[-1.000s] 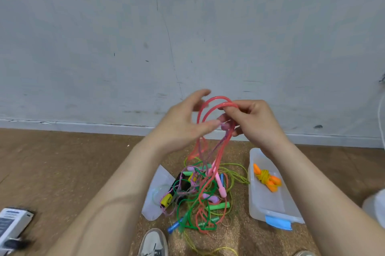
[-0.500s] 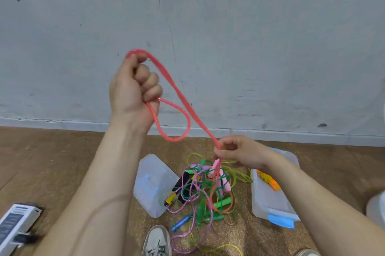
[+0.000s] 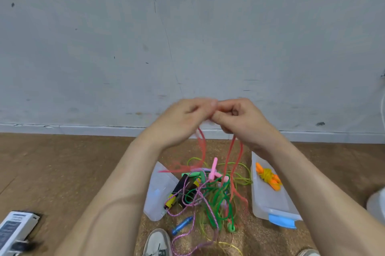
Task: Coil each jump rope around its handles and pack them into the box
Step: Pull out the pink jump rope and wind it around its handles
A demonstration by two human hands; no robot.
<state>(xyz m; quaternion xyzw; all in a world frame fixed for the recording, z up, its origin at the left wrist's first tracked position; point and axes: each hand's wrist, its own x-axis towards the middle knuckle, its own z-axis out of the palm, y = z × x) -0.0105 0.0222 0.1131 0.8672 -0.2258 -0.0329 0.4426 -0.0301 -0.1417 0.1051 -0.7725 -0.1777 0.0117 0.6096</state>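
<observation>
Your left hand [image 3: 179, 120] and right hand [image 3: 239, 120] meet fingertip to fingertip in front of the wall, both curled closed in a grip on the coral-red plastic jump rope [image 3: 231, 162]. Its strands hang blurred from your fists down to its pink handles [image 3: 213, 169], which lie on a tangled heap of green, yellow and purple ropes [image 3: 208, 195] on the brown cork floor [image 3: 62, 162]. Right of the heap, the clear plastic box [image 3: 270, 199] holds one coiled yellow rope with orange handles [image 3: 268, 176]. The box's clear lid [image 3: 158, 193] lies left of the heap. A scuffed grey wall [image 3: 187, 37] rises behind.
</observation>
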